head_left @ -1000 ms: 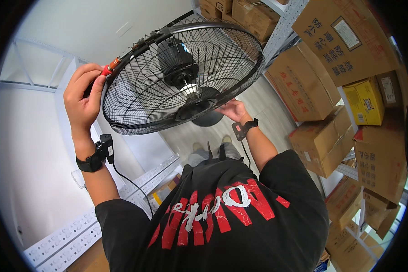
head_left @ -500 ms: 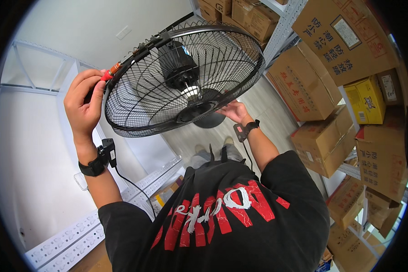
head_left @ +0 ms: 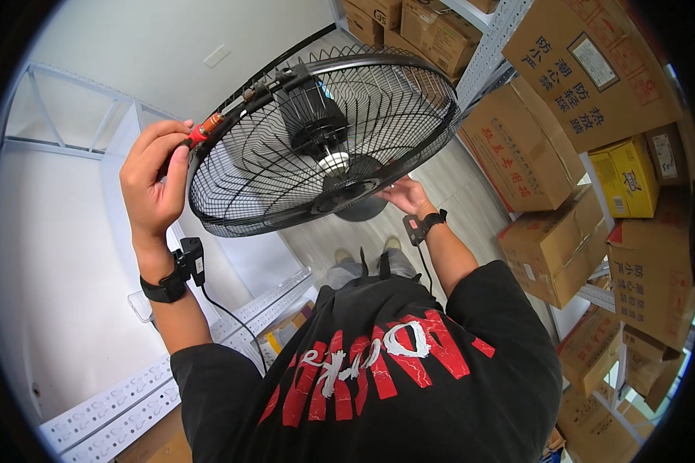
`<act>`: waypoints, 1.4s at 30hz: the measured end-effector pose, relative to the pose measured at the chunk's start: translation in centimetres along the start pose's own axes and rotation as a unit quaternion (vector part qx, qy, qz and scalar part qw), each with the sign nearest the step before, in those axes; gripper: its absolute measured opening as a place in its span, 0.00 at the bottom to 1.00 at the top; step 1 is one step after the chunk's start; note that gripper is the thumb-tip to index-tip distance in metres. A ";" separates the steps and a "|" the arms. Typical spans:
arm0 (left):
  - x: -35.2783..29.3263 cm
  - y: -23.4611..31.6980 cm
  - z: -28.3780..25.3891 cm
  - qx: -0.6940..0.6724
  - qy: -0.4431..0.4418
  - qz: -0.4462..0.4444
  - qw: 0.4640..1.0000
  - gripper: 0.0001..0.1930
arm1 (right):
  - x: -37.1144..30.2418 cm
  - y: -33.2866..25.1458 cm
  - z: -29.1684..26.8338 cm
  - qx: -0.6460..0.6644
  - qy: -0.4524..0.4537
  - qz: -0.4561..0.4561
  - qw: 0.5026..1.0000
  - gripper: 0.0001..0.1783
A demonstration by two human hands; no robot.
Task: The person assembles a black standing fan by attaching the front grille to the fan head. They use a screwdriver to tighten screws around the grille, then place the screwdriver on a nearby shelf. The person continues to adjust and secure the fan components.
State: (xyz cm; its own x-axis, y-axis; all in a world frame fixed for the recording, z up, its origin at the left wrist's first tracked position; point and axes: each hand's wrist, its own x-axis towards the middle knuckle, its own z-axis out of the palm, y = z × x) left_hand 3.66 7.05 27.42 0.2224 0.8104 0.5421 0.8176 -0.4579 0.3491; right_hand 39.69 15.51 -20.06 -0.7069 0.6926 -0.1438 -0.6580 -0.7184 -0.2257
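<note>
Raised left hand (head_left: 154,184) pinches a red-and-orange tool (head_left: 201,132) at the edge of a black fan (head_left: 316,127). The right hand (head_left: 406,195) extends lower (fingertips hidden), its grip unclear.

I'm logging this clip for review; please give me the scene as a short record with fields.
fan: black, wire-caged, tilted
left hand: left hand grips a red-and-orange tool at the fan's rim
right hand: right hand at the fan's lower edge, partly hidden
right side: cardboard boxes, yellow box
lower left: white perforated rails
</note>
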 end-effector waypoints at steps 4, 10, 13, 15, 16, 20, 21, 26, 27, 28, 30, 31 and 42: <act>0.2 1.1 0.4 -0.002 0.024 -0.031 0.999 0.04 | -0.1 0.0 -0.1 0.018 0.012 0.000 1.000 0.38; 0.3 0.7 1.1 -0.042 0.046 -0.026 0.998 0.05 | -0.1 -0.2 0.2 0.011 0.024 0.014 1.000 0.41; 0.3 0.6 0.1 -0.023 0.012 0.005 1.000 0.04 | 0.0 -0.2 0.4 0.014 0.032 0.016 0.999 0.42; 0.1 0.0 0.2 -0.003 0.018 0.017 1.000 0.03 | 0.0 -0.2 0.4 0.014 0.042 0.012 0.999 0.42; 0.1 0.0 0.3 0.003 0.022 0.015 1.000 0.03 | -0.2 -0.1 0.7 0.014 0.047 0.007 0.999 0.43; 0.4 0.7 1.1 -0.043 0.071 -0.025 0.996 0.08 | -0.5 -0.3 1.6 0.003 0.052 0.005 0.999 0.41; 0.5 0.8 1.2 -0.067 0.085 -0.038 0.993 0.10 | -0.4 -0.3 1.4 0.003 0.057 0.009 0.998 0.41; 0.4 1.0 0.1 0.004 0.041 -0.044 0.998 0.07 | -0.5 -0.2 1.5 -0.017 0.058 0.006 0.998 0.46; 0.2 0.5 0.1 0.000 0.040 -0.036 0.999 0.06 | -0.5 -0.3 1.7 -0.017 0.060 0.005 0.998 0.46; 0.1 0.2 0.1 -0.005 0.039 -0.028 0.999 0.05 | -0.6 -0.3 2.0 -0.017 0.064 0.004 0.998 0.47; 0.3 0.2 0.2 0.011 0.045 -0.028 0.999 0.04 | -0.7 -0.3 2.7 -0.035 0.060 -0.008 0.998 0.44; 0.3 0.3 0.3 0.020 0.046 -0.029 0.998 0.04 | -0.8 -0.2 2.8 -0.043 0.059 -0.013 0.997 0.43; 0.5 1.0 0.5 -0.018 0.065 -0.059 0.996 0.08 | -0.4 -0.3 1.2 -0.047 0.036 -0.007 0.998 0.44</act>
State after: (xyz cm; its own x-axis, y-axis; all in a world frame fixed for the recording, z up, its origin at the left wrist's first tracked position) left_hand 4.83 7.18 27.66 0.0526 0.8062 0.5893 0.8140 -0.3764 0.4424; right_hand 39.86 15.36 -18.74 -0.6754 0.7077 -0.2074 -0.6382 -0.7018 -0.3164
